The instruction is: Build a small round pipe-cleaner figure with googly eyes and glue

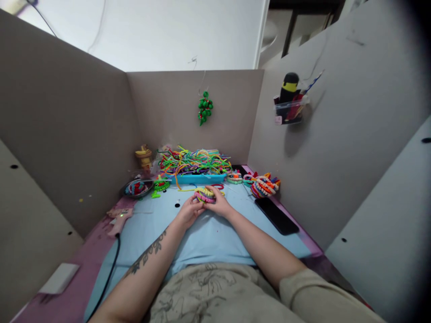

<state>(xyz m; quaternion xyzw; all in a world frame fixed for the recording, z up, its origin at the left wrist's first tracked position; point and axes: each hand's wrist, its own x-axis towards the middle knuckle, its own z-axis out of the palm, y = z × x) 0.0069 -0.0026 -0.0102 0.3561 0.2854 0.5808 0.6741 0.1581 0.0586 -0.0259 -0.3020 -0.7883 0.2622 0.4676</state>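
Note:
Between my two hands is a small round piece of coiled fuzzy stems [204,195], yellow on top and pink below. My left hand [190,211] grips its left and lower edge with fingers bent. My right hand [218,202] is wrapped around its right side, fingers over the top. The piece is held above the light blue cloth [215,242], close to the front of a blue tray [198,179] heaped with loose colourful fuzzy stems [191,161]. A small black dot-like piece [177,205] lies left of my hands.
At left are a pink glue gun [121,220] with a black cord, a dark bowl [137,188] and a green fuzzy figure [161,184]. A phone [276,216] and a striped fuzzy bundle [264,185] lie right. Grey panels [161,107] enclose the table.

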